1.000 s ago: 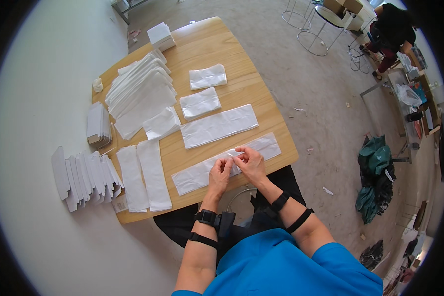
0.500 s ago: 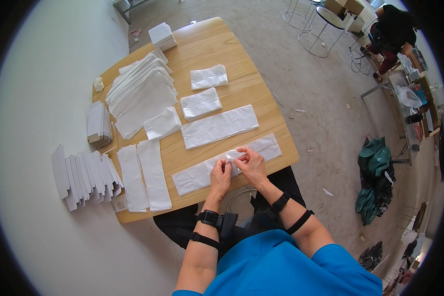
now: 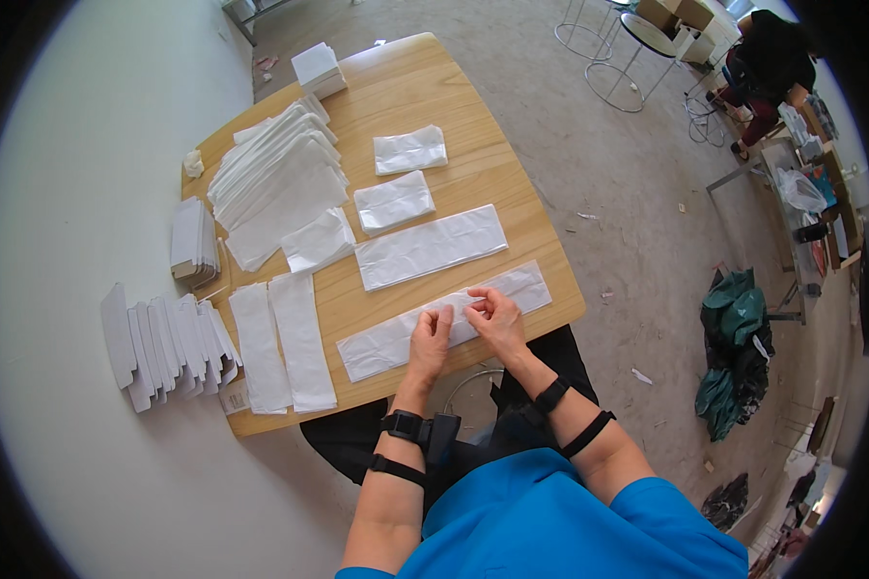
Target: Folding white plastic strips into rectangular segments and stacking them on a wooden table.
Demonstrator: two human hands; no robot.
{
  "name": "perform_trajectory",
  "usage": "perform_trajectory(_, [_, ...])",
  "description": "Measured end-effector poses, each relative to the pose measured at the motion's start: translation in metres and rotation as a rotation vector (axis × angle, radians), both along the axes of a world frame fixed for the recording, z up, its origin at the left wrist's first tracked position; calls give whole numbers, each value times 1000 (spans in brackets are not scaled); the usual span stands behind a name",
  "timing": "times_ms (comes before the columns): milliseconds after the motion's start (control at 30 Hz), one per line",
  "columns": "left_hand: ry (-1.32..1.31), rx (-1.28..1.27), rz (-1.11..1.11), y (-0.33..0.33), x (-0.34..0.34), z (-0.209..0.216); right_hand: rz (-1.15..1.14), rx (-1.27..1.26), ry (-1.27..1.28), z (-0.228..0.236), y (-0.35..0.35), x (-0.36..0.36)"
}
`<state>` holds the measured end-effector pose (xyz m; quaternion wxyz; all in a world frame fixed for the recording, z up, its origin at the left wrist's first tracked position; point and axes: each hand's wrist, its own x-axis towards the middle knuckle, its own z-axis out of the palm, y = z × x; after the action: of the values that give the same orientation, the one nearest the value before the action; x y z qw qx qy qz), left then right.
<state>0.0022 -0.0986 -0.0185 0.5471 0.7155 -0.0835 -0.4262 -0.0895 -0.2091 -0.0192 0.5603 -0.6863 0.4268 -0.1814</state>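
Across the near edge of the table lies a long, folded white strip [image 3: 375,345] of thin, creased sheet, paper or plastic. Over its middle is my left hand [image 3: 431,338], thumb and index fingertip pinched together. My right hand [image 3: 498,326] sits just beside it, its thumb and fingertips drawn together at the strip. Whatever is between the fingertips is too small and white against the strip to make out. Beyond the strip lies another long folded white stack [image 3: 432,247], with two shorter folded stacks, a nearer one [image 3: 394,203] and a farther one [image 3: 410,151].
Fanned white sheets [image 3: 275,183] cover the left of the wooden table [image 3: 473,125]. Two upright white strips [image 3: 302,343] lie at its near left. White cartons [image 3: 169,347] and a white block [image 3: 319,69] stand along the wall side. Right, on the floor, are green bags [image 3: 732,328]; a person [image 3: 768,68] sits beyond.
The raised, shiny white bit between my fingertips no longer shows. My hands have shifted only slightly, the left with its pinch a little higher.
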Motion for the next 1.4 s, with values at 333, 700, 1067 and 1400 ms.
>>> perform_trajectory(333, [-179, -35, 26, 4, -5, -16, -40, -22, 36, -4, 2, -1])
perform_trajectory(700, [-170, 9, 4, 5, -4, -24, -112, 151, -36, 7, 0, -2])
perform_trajectory(1067, [-1, -123, 53, 36, 18, -14, -29, 426, -118, -13, 14, 8])
perform_trajectory(1400, [-467, 691, 250, 247, 119, 27, -43, 378, -132, 0, 17, 19])
